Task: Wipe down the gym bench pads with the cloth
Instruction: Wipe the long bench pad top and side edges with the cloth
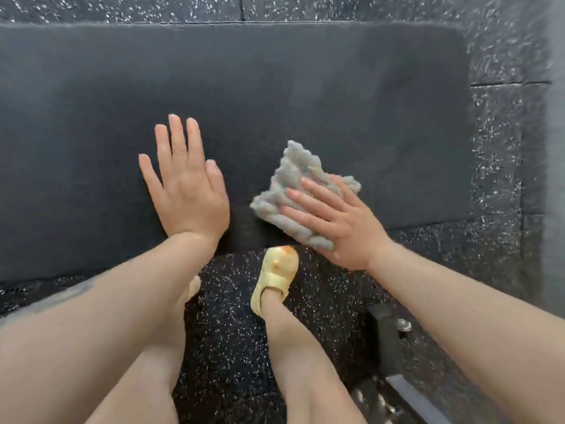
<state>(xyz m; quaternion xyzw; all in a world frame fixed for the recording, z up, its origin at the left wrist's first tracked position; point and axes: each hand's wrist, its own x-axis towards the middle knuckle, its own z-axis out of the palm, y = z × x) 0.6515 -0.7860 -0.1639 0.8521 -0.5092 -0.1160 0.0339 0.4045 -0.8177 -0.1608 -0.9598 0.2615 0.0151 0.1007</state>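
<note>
A wide black bench pad (275, 87) fills the upper half of the head view, seen from above. My left hand (185, 182) lies flat on the pad near its front edge, fingers straight and spread. To its right, a crumpled grey fluffy cloth (293, 179) sits on the pad by the front edge. My right hand (333, 218) presses on the cloth with straight fingers, covering its lower right part.
Black rubber floor with white flecks (232, 332) surrounds the bench. My foot in a yellow sandal (275, 273) stands just under the pad's front edge. A dark metal bench frame part (394, 335) runs along the floor at lower right.
</note>
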